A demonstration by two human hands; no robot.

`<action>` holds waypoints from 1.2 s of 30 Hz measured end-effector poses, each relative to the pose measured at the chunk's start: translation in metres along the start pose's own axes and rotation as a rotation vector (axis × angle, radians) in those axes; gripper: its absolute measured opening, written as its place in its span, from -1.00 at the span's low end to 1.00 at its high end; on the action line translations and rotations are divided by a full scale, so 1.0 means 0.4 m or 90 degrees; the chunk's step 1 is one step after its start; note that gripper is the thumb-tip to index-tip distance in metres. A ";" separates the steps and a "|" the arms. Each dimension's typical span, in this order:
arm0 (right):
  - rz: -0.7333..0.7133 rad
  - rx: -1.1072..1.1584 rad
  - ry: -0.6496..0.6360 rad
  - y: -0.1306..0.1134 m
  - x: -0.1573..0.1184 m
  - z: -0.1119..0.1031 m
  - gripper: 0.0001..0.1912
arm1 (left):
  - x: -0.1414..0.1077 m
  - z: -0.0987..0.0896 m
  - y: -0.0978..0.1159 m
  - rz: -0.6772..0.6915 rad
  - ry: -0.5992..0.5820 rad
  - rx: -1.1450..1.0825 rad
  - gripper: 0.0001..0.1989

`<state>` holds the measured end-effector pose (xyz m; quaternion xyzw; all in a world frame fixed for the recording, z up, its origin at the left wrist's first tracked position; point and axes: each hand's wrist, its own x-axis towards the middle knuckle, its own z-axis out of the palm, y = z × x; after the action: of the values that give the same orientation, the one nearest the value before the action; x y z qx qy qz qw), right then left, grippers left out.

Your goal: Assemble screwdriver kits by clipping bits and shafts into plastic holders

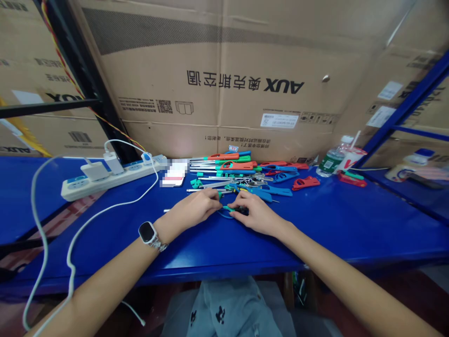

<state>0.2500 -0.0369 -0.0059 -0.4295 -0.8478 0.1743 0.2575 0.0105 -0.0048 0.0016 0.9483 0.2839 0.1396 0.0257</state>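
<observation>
Both hands are close together over the middle of the blue table point(273, 241). My left hand point(205, 204), below a wrist with a watch, has its fingers pinched at the left end of a small green piece. My right hand point(251, 211) pinches the right side of that green piece point(228, 208). A blue curved part point(225, 215) shows just under it, and something dark sits by the right fingers. Beyond the hands lies a pile of lighter parts: orange shells point(236, 165), blue shells point(277, 190), metal tubes point(201, 168) and small green pieces point(196, 183).
A white power strip point(115, 177) with plugs and cables runs along the left. At the right stand a plastic bottle point(329, 162) and a cup point(351, 158), with a red shell point(306, 183) nearby. Cardboard point(224, 56) rises behind the table.
</observation>
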 end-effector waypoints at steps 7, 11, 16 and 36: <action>0.015 0.024 -0.007 -0.005 0.003 -0.001 -0.86 | -0.051 -0.006 -0.004 0.061 -0.011 0.022 -0.63; 0.014 0.032 0.003 -0.004 0.005 0.001 -0.90 | -0.060 -0.003 -0.008 0.078 0.005 0.016 -0.65; 0.019 0.031 0.010 -0.003 0.008 0.005 -0.95 | -0.064 0.007 -0.028 0.056 0.048 -0.032 -0.69; 0.012 0.048 0.033 0.008 0.001 0.018 -0.94 | -0.074 0.018 -0.053 -0.061 0.099 -0.157 -0.77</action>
<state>0.2478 -0.0353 -0.0132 -0.4318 -0.8297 0.1972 0.2936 -0.0225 -0.0028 -0.0154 0.9096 0.3107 0.2449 0.1269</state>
